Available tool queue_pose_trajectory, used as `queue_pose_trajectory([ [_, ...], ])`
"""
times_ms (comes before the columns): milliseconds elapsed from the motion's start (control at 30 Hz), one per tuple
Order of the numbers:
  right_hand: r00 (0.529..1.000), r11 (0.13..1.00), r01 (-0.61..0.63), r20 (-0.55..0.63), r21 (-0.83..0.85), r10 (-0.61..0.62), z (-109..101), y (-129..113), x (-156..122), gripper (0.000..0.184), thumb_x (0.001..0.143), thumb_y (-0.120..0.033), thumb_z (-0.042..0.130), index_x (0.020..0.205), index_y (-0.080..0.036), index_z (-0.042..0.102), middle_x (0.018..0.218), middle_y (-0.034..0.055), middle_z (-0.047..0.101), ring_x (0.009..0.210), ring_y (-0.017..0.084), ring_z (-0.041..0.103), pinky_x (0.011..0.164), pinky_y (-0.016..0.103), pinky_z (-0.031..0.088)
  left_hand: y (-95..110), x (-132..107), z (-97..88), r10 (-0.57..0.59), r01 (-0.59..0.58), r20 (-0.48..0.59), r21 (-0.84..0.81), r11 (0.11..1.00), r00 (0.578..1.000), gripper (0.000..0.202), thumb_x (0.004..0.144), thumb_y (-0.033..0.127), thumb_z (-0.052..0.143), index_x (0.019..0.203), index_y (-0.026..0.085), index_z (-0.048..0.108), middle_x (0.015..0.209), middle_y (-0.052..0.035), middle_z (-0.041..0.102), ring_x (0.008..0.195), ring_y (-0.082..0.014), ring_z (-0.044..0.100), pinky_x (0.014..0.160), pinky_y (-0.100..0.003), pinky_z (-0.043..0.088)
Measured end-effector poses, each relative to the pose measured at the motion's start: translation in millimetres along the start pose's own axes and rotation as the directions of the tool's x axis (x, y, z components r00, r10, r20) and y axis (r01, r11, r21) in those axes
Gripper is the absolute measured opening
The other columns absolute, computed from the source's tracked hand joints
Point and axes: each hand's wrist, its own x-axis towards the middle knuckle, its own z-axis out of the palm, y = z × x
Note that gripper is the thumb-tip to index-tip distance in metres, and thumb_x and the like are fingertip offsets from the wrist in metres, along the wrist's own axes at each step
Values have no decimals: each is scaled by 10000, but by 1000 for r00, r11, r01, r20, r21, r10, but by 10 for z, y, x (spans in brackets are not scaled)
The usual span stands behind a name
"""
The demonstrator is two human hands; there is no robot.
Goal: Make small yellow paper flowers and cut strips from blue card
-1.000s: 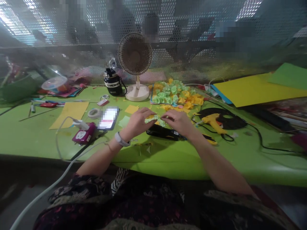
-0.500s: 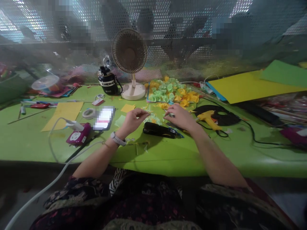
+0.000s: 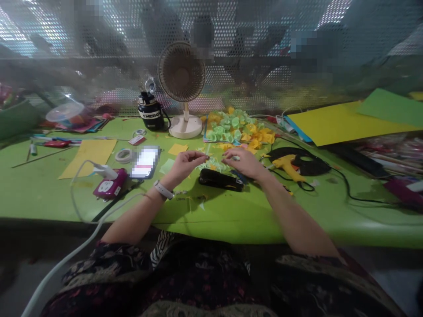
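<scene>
My left hand [image 3: 187, 165] is closed in a pinch above the small paper pieces. Whatever sits between its fingertips is too small to make out. Across a short gap, my right hand [image 3: 243, 162] has its thumb and fingers drawn together, and what they may hold cannot be made out. Under and between the hands lie pale green and yellow paper scraps [image 3: 213, 164]. A black stapler [image 3: 220, 179] rests just in front of them, touched by neither hand. Behind is a heap of folded green and yellow paper pieces [image 3: 236, 127].
A yellow glue gun [image 3: 288, 167] lies on the right with its cord. To the left are a phone [image 3: 144, 163], a tape roll [image 3: 123, 155] and a purple power adapter [image 3: 110, 184] with cables. A fan [image 3: 182, 72] and a black bottle [image 3: 151, 112] stand behind.
My right hand has shifted slightly left, so the fingertips of both hands are closer together. The view has moved a little; the stapler and the heap stay in place.
</scene>
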Motion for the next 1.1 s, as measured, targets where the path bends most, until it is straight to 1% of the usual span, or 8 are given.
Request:
queue_pose_trajectory([
  [167,953,947,-38,-274,320,131,-144,-234,-90,287,794,-491,734,773,-210,681,777,24,702,748,192,636,756,349,494,-16,-53,115,3,7,116,-88,996,993,324,740,448,824,886,163,775,1031,-100,772,1005,-200,695,998,-399,500],
  [367,895,828,43,-390,560,217,-11,-460,-114,305,705,-470,810,793,-215,666,775,7,683,739,169,633,749,336,518,33,-81,332,116,-105,275,-56,993,955,229,798,380,787,858,160,770,1338,-141,660,1130,-232,664,1002,-406,493],
  [567,907,781,45,-353,623,229,87,-618,-123,302,735,-488,784,814,-228,654,807,20,691,777,176,653,734,326,534,52,-59,447,171,-161,320,-57,985,932,268,804,415,778,889,161,762,986,-93,745,882,-177,685,859,-352,534],
  [667,861,745,89,-427,661,277,54,-514,-71,329,729,-513,782,779,-237,611,773,5,661,772,165,648,771,326,535,42,-113,446,147,-115,324,-115,987,934,286,788,431,794,879,162,760,944,-76,742,820,-145,667,795,-314,529],
  [800,845,851,-55,-429,522,317,-101,-176,-22,330,789,-537,693,734,-233,577,745,18,655,747,188,647,781,361,535,62,-177,377,73,-8,308,-208,978,948,261,767,403,825,858,167,764,926,-62,756,844,-133,678,858,-314,521],
  [867,907,942,-271,-275,198,319,-183,-28,-36,256,763,-449,730,732,-218,625,789,55,700,798,238,670,793,389,526,74,-182,335,25,44,256,-258,965,966,267,760,402,834,867,169,761,927,-55,762,879,-139,686,892,-320,512],
  [967,932,913,-343,-202,-220,302,-238,18,-72,199,709,-326,782,826,-192,694,1053,136,742,1022,332,669,917,457,499,76,-169,299,-48,107,175,-345,933,983,293,732,408,854,861,167,749,982,-57,768,921,-144,692,884,-302,507],
  [1100,965,973,-222,-125,65,229,-159,-239,-112,276,838,-448,672,949,-198,707,1031,115,751,983,278,693,918,443,530,67,-150,298,-39,85,118,-418,905,992,282,726,392,861,852,168,746,968,-48,767,915,-139,694,858,-281,506],
])
